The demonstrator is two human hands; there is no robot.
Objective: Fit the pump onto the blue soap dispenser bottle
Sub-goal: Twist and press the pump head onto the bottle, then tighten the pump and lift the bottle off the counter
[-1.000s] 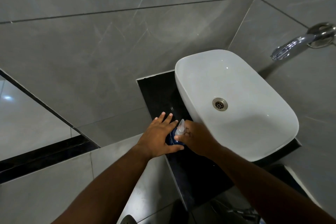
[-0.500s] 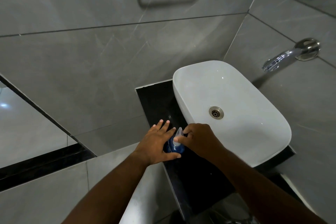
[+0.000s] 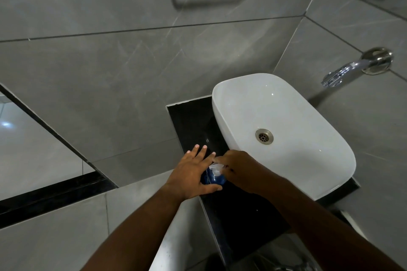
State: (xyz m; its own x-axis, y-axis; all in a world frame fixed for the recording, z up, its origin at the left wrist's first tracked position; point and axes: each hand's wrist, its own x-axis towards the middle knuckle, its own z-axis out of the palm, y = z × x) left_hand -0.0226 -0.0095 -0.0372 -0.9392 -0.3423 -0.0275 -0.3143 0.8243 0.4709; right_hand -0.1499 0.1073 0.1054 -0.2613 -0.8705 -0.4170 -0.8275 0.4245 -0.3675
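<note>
Since half a second ago the right hand (image 3: 240, 170) has turned over the clear pump (image 3: 215, 168), fingers pinched on it atop the blue soap dispenser bottle (image 3: 214, 179), while the left hand (image 3: 191, 175) still cups the bottle's side with fingers spread toward 12 o'clock. Bottle and hands sit at the near-left edge of the black countertop (image 3: 237, 215), with bare counter toward 6 o'clock. At 3 o'clock, just beside them, the white basin (image 3: 293, 160) holds only its drain (image 3: 264, 136).
</note>
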